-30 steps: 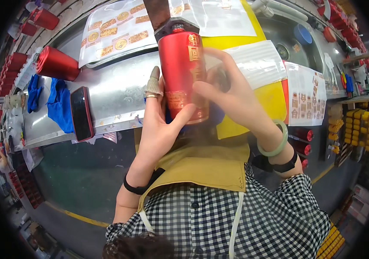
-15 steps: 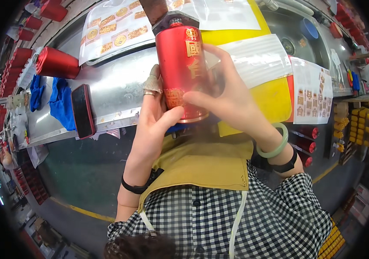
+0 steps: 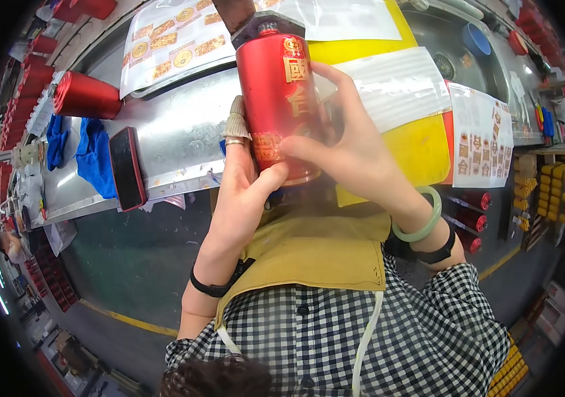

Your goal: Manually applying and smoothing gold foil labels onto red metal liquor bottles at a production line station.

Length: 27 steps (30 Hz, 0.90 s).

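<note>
A glossy red bottle (image 3: 266, 86) with gold raised characters lies between my hands, its neck pointing away from me against a dark metal holder (image 3: 256, 25). My left hand (image 3: 241, 182) supports it at the left side and base, with a ribbed fabric cover on one finger. Around the right side curls my right hand (image 3: 345, 142), its thumb pressing near the square gold emblem (image 3: 268, 147) low on the bottle. The fingertips of my right hand are partly hidden behind the bottle.
On the metal bench (image 3: 183, 126) lie a phone (image 3: 127, 169), a blue cloth (image 3: 94, 159) and another red bottle (image 3: 87, 96). Sheets of gold decals (image 3: 173, 43) lie behind, with more decals (image 3: 484, 139) at right. A yellow sheet (image 3: 421, 149) sits under white film (image 3: 388, 89).
My left thumb has shifted slightly right along the bottle's lower end, and the left wrist has moved a little inward. Both hands keep their hold on the bottle.
</note>
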### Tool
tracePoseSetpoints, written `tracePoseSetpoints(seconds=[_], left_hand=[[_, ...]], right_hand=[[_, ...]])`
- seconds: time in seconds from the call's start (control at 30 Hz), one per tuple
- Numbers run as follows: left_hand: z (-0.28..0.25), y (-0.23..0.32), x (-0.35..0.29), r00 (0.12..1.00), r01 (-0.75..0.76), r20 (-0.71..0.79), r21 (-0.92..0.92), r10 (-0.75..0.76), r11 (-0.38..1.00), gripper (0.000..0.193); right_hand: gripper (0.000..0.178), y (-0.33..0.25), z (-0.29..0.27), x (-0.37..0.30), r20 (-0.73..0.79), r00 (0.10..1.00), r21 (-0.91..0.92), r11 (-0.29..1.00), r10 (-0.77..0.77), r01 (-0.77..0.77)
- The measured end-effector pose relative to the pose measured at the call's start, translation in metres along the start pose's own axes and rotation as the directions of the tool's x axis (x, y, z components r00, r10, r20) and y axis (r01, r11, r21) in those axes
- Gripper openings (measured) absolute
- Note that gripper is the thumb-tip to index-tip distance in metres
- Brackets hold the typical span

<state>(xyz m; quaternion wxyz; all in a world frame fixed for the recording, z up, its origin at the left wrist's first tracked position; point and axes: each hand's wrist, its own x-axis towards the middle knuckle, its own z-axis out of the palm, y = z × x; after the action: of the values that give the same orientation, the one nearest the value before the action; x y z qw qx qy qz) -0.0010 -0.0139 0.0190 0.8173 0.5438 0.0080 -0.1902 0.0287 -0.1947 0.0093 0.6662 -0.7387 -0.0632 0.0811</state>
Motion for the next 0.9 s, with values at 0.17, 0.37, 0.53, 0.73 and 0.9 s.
tracePoseSetpoints(seconds=[0.17, 0.37, 0.53, 0.73, 0.9], left_hand=[[0.000, 0.000, 0.000, 1.000, -0.010, 0.004, 0.007, 0.010, 1.000, 0.089], [-0.001, 0.001, -0.001, 1.000, 0.008, 0.005, 0.003, -0.008, 1.000, 0.088], [-0.005, 0.000, -0.002, 0.999, 0.012, 0.033, 0.034, -0.013, 0.999, 0.090], [-0.018, -0.003, -0.001, 0.997, -0.050, 0.054, 0.006, 0.050, 0.999, 0.096], [-0.015, 0.001, -0.002, 1.000, -0.003, 0.021, -0.055, 0.004, 0.998, 0.097]], right_hand=[[0.090, -0.002, -0.001, 0.000, 0.003, 1.000, 0.003, 1.000, 0.013, -0.013], [0.096, -0.010, 0.002, -0.001, 0.000, 1.000, -0.010, 1.000, 0.030, -0.030], [0.100, -0.008, 0.004, -0.003, -0.014, 1.000, -0.087, 0.996, 0.011, -0.012], [0.105, -0.009, 0.005, -0.004, 0.004, 0.999, -0.130, 0.991, 0.044, -0.043], [0.105, -0.010, 0.005, -0.005, 0.021, 0.999, -0.144, 0.989, 0.048, -0.044]])
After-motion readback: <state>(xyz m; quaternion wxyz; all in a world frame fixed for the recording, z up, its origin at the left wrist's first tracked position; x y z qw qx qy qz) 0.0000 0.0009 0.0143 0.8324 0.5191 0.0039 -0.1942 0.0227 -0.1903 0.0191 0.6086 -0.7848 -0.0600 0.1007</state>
